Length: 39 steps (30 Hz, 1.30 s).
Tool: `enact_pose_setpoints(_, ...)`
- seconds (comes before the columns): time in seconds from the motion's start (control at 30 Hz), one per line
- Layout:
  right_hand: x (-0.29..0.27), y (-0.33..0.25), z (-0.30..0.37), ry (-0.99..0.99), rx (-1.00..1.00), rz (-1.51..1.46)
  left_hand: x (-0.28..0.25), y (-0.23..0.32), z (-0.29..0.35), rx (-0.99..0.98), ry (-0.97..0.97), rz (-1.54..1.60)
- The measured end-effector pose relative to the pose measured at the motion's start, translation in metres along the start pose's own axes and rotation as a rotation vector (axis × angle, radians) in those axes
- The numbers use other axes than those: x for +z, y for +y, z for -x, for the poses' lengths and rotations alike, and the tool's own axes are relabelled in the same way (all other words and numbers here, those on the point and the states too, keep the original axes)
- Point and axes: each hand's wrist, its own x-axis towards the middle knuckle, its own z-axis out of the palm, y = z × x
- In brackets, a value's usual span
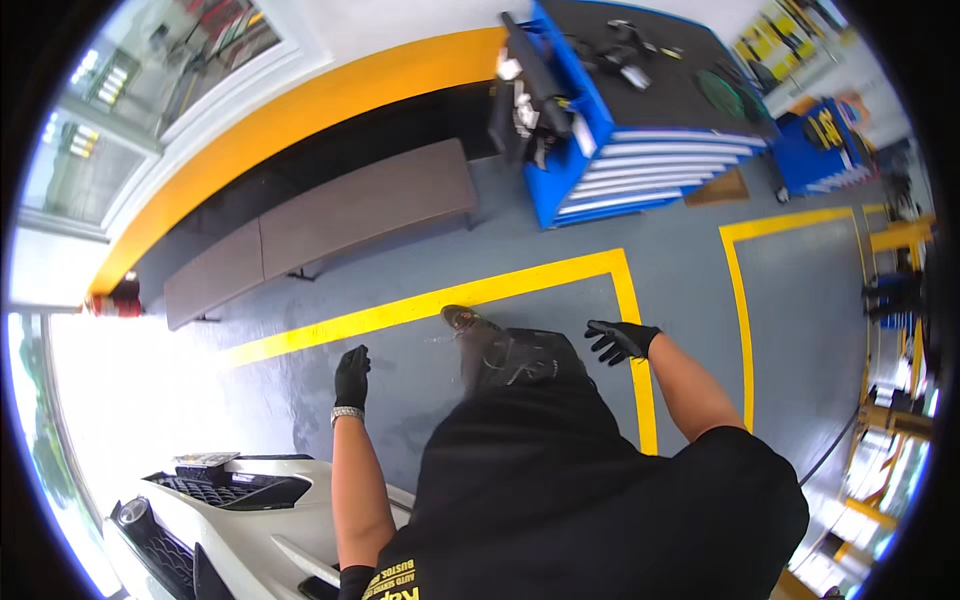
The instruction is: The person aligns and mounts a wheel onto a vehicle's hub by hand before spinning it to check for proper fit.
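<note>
Both of my hands wear black gloves and hang in the air away from my body. My left hand, with a metal watch band at the wrist, is loosely extended and holds nothing visible. It is nearest to the white car's front end at the lower left, without touching it. Over to the right, my right hand has its fingers apart with nothing in them, above a yellow floor line. Between the hands are my dark trouser legs and one brown shoe.
A long brown bench runs along the wall at the far left. Ahead stands a blue tool cabinet with dark items on its top. A smaller blue cart is beyond it. Yellow equipment lines the right edge, near a black hose.
</note>
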Motion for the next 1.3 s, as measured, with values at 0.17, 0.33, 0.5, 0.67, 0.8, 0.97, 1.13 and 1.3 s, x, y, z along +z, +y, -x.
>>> enact_pose_setpoints(0.17, 0.121, -0.122, 0.000, -0.311, -0.112, -0.629, -0.060, 0.006, 0.086, -0.407, -0.253, 0.065)
enact_pose_setpoints(0.33, 0.187, -0.269, -0.033, 0.013, -0.453, 0.280, -0.106, 0.044, 0.078, -0.457, 0.011, 0.393)
enact_pose_setpoints(0.5, 0.288, -0.408, -0.082, -0.288, -0.630, 0.772, -0.165, 0.051, 0.064, -0.251, 0.084, 0.674)
enact_pose_setpoints(0.67, 0.389, -0.494, -0.135, -0.493, -0.645, 1.059, -0.256, 0.028, 0.012, 0.012, -0.005, 0.309)
enact_pose_setpoints(0.8, 0.459, -0.546, -0.157, -0.533, -0.801, 1.029, -0.353, 0.025, -0.016, -0.187, -0.131, 0.471)
enact_pose_setpoints(0.97, 0.552, -0.645, -0.155, -0.503, -0.603, 1.035, -0.478, 0.035, -0.064, -0.094, -0.249, 0.225)
enact_pose_setpoints(1.13, 0.661, -0.777, -0.185, -0.529, -0.419, 1.286, -0.597, 0.024, -0.127, -0.028, -0.193, -0.059)
enact_pose_setpoints(1.3, 0.808, -0.907, -0.253, -0.399, -0.653, 1.522, -0.718, -0.005, -0.146, -0.242, 0.154, 0.378)
